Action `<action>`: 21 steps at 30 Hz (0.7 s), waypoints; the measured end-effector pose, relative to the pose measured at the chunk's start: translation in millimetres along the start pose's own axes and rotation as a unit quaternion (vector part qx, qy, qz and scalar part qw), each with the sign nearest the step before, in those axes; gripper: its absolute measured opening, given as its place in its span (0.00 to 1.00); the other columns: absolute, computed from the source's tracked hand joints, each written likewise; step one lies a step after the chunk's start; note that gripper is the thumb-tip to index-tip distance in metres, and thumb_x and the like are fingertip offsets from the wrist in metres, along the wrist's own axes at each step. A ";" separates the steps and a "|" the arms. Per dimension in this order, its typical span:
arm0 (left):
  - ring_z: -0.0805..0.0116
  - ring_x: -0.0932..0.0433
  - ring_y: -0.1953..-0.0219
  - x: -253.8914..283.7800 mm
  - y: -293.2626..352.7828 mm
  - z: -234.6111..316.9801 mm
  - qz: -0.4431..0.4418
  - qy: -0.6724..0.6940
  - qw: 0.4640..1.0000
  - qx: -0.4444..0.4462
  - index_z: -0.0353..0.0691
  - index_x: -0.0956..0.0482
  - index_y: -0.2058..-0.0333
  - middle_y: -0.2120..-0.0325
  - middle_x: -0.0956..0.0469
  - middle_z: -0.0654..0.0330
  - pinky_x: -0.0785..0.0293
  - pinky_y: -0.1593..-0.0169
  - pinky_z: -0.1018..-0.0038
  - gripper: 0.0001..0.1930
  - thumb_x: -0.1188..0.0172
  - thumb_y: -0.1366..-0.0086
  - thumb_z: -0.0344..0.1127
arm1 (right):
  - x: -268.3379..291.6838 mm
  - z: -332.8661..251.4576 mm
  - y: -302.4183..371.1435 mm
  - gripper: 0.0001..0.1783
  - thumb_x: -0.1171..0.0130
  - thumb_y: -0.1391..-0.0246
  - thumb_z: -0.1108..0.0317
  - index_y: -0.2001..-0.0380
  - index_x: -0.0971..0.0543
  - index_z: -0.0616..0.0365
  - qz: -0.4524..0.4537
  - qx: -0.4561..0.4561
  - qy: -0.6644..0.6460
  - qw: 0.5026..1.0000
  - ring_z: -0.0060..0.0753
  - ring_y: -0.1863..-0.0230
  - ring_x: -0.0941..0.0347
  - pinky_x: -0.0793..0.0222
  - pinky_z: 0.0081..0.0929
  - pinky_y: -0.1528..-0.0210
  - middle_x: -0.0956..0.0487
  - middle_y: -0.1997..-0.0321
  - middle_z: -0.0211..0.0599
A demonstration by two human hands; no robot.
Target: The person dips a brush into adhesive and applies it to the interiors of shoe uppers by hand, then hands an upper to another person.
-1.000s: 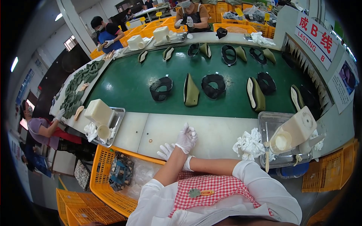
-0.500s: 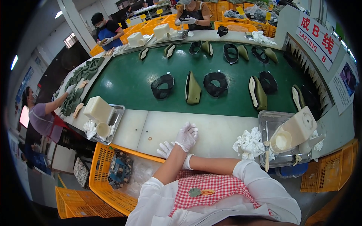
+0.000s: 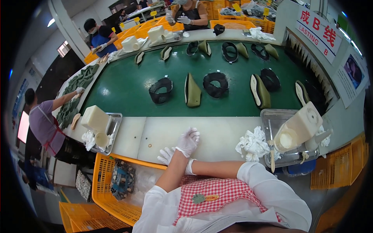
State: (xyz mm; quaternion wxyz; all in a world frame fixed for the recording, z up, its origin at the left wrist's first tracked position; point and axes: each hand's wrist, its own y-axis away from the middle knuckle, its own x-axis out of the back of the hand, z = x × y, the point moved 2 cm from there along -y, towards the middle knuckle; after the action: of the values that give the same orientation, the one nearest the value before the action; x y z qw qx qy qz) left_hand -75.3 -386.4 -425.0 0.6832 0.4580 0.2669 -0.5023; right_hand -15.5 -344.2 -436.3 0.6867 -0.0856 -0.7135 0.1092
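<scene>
My forearms are crossed at the wrists over the near edge of the pale worktop (image 3: 171,134). My left hand (image 3: 188,142), in a white glove, lies on top with its fingers loosely bent and apart, holding nothing. Beneath that wrist my right hand (image 3: 167,155), also gloved, pokes out to the left with its fingers spread. Part of it is hidden by the left arm. Beyond the worktop, a green belt (image 3: 124,93) carries olive shoe uppers (image 3: 192,91) and black ring-shaped pieces (image 3: 215,84), in two rows. Neither hand touches them.
At the right stands a metal tray (image 3: 268,116) with a cream glue container (image 3: 301,126), a brush (image 3: 272,157) and white crumpled cloth (image 3: 253,143). Another container (image 3: 95,118) sits on the left tray. A yellow crate (image 3: 101,182) is below. Co-workers (image 3: 46,120) stand around the belt.
The view has shifted slightly, so the belt items appear further left. My crossed hands keep their pose. The far co-worker's hands have moved apart, and the left co-worker's arm has shifted.
</scene>
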 end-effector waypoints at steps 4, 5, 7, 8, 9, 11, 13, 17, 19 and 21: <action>0.66 0.24 0.72 -4.0 -0.8 0.5 0.005 -0.008 1.000 -0.014 0.38 0.24 0.66 0.74 0.22 0.57 0.27 0.67 0.74 0.14 0.45 0.36 0.44 | -5.6 1.0 0.6 0.37 0.68 0.41 0.45 0.33 0.55 0.50 -0.002 0.015 -0.018 1.000 0.56 0.30 0.55 0.62 0.58 0.33 0.55 0.28 0.49; 0.66 0.24 0.71 -5.7 -1.4 -0.1 -0.003 -0.005 1.000 -0.014 0.37 0.24 0.66 0.74 0.22 0.56 0.26 0.67 0.73 0.14 0.45 0.36 0.44 | -7.1 2.1 1.0 0.37 0.69 0.41 0.45 0.32 0.55 0.50 0.002 0.013 -0.024 1.000 0.56 0.30 0.55 0.62 0.58 0.33 0.56 0.28 0.49; 0.66 0.24 0.71 -6.5 -1.2 0.2 -0.010 -0.003 1.000 -0.016 0.37 0.24 0.66 0.73 0.22 0.56 0.26 0.66 0.73 0.14 0.45 0.36 0.44 | -10.3 2.4 0.7 0.37 0.69 0.41 0.45 0.32 0.55 0.50 0.003 0.014 -0.005 1.000 0.56 0.30 0.55 0.62 0.58 0.33 0.56 0.28 0.49; 0.66 0.23 0.71 -5.9 -0.7 0.5 -0.011 -0.008 1.000 -0.011 0.37 0.24 0.66 0.73 0.22 0.56 0.26 0.66 0.73 0.14 0.45 0.36 0.44 | -11.9 1.9 0.4 0.37 0.69 0.41 0.44 0.32 0.55 0.50 0.005 0.015 0.015 1.000 0.56 0.30 0.55 0.62 0.58 0.33 0.56 0.28 0.49; 0.65 0.23 0.71 -5.4 -0.5 0.6 -0.013 -0.012 1.000 -0.007 0.37 0.24 0.66 0.73 0.21 0.55 0.25 0.66 0.73 0.14 0.45 0.36 0.43 | -13.5 1.7 0.3 0.37 0.69 0.41 0.44 0.32 0.55 0.50 0.005 0.016 0.015 1.000 0.56 0.30 0.55 0.62 0.58 0.33 0.56 0.28 0.49; 0.65 0.23 0.71 -3.6 -0.4 0.6 -0.011 -0.013 1.000 -0.010 0.37 0.24 0.66 0.73 0.21 0.55 0.25 0.66 0.73 0.13 0.45 0.36 0.43 | -12.7 0.4 -0.3 0.38 0.69 0.41 0.44 0.32 0.56 0.49 -0.003 0.014 -0.005 1.000 0.56 0.30 0.55 0.62 0.59 0.33 0.57 0.27 0.49; 0.65 0.23 0.71 -1.8 -0.1 0.8 -0.009 -0.013 1.000 -0.012 0.37 0.24 0.66 0.72 0.21 0.55 0.25 0.66 0.73 0.13 0.45 0.36 0.43 | -9.4 -0.9 -0.8 0.38 0.69 0.41 0.45 0.32 0.56 0.49 -0.012 0.013 -0.010 1.000 0.56 0.30 0.55 0.62 0.59 0.33 0.57 0.27 0.48; 0.65 0.23 0.71 0.0 0.9 1.5 -0.003 -0.002 1.000 -0.008 0.37 0.24 0.65 0.73 0.22 0.55 0.25 0.66 0.73 0.12 0.45 0.36 0.42 | 1.2 -3.0 1.2 0.37 0.67 0.41 0.46 0.32 0.55 0.47 -0.021 0.005 0.016 1.000 0.52 0.30 0.52 0.58 0.52 0.32 0.54 0.28 0.44; 0.65 0.22 0.70 -1.8 0.1 1.2 -0.005 -0.002 1.000 -0.007 0.37 0.24 0.65 0.73 0.21 0.56 0.25 0.66 0.73 0.12 0.45 0.36 0.42 | -0.8 -1.4 1.4 0.37 0.67 0.41 0.46 0.32 0.55 0.47 -0.004 0.006 0.026 1.000 0.52 0.30 0.52 0.58 0.52 0.32 0.54 0.28 0.45; 0.65 0.22 0.70 -5.7 -2.3 -1.0 -0.013 0.000 1.000 -0.005 0.37 0.24 0.66 0.74 0.21 0.56 0.25 0.66 0.73 0.12 0.44 0.36 0.41 | -6.5 0.7 2.0 0.37 0.67 0.41 0.47 0.32 0.55 0.48 0.012 0.004 0.037 0.999 0.53 0.30 0.52 0.58 0.52 0.32 0.54 0.28 0.45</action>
State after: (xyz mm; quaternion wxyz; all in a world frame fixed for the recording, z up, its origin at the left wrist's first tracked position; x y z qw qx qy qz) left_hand -79.4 -383.1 -421.5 0.6791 0.4508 0.2749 -0.5099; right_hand -15.9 -344.0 -443.0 0.7115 -0.0958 -0.6862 0.1171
